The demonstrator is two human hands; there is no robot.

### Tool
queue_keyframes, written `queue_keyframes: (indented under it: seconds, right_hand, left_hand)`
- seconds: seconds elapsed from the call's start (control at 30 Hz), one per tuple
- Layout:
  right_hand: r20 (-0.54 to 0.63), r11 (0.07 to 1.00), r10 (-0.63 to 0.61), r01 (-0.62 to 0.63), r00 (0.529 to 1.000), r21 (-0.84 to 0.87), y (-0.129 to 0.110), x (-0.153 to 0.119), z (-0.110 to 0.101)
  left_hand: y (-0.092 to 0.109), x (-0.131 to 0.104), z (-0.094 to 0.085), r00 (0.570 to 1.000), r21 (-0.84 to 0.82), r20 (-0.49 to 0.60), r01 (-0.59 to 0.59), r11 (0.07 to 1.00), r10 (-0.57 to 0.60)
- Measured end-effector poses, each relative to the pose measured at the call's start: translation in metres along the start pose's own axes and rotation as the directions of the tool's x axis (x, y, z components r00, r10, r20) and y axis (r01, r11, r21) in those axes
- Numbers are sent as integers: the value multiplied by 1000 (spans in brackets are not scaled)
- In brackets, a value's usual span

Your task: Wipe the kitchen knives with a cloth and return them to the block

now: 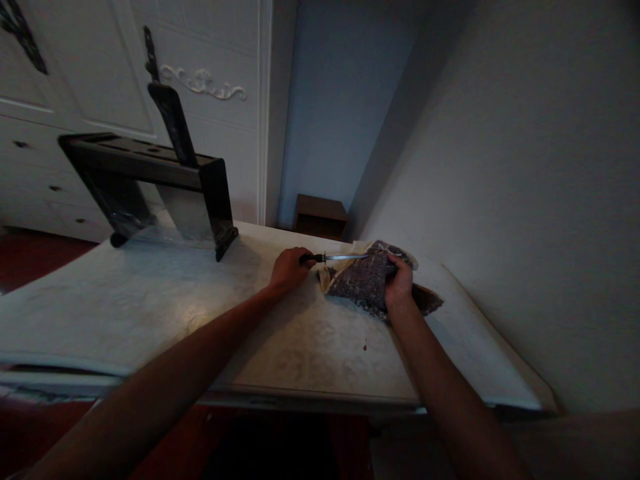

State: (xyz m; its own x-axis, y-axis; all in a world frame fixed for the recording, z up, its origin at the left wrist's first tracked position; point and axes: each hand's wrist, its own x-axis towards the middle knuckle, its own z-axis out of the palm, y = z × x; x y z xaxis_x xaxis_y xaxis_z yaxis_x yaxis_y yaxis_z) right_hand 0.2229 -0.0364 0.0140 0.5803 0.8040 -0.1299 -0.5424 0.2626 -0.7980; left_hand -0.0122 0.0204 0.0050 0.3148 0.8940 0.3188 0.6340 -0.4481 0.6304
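My left hand [293, 268] is closed on the dark handle of a thin metal tool [345, 257], perhaps a knife or a sharpening rod. The tool's shiny shaft points right, and its far end meets a dark speckled cloth [357, 280] with a pale underside. Bunched and folded, that cloth lies on the white tabletop [300, 340]. My right hand [400, 283] grips the cloth on its right side, thumb on top. Whether something lies inside the folds is hidden.
A black knife block [145, 163] with a dark-handled knife [173, 120] upright in it stands at the table's back left. White cabinets [200, 40] are behind. A brown box-like stand [320, 210] is beyond the table, and a pale wall [525, 200] runs along the right.
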Motion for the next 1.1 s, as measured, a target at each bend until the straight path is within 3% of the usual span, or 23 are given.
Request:
queue_keyframes:
  seconds: [0.2, 0.27, 0.4, 0.57, 0.63, 0.73, 0.87, 1.1]
  right_hand:
    - [-20, 990, 138, -138, 990, -17, 5, -14, 13]
    - [10, 984, 170, -170, 985, -56, 8, -20, 17]
    - [63, 960, 269, -263, 961, -91, 11, -31, 24]
    - [185, 943, 321, -295, 929, -152, 11, -40, 26]
    - [252, 946, 310, -270, 917, -181, 12, -41, 25]
    - [316, 942, 301, -229, 900, -244, 15, -40, 19]
    - [334, 937, 273, -170, 902, -307, 18, -34, 9]
    - [377, 910, 281, -121, 883, -395, 14, -35, 11]
  left_hand:
    - [10, -5, 5, 993, -273, 35, 116, 955, -111]
    - [13, -7, 8, 986, -433, 61, 165, 886, -154]
    - [20, -11, 7, 964, -702, 205, 267, 660, -171]
    - [27, -14, 2, 934, -789, 342, 345, 508, -102]
    - [27, -15, 1, 910, -778, 411, 383, 498, -56]
    - [26, -17, 3, 874, -735, 485, 391, 554, 25]
    - [23, -18, 3, 858, -707, 505, 347, 616, 96]
    - [24, -18, 0, 839, -703, 532, 363, 612, 112]
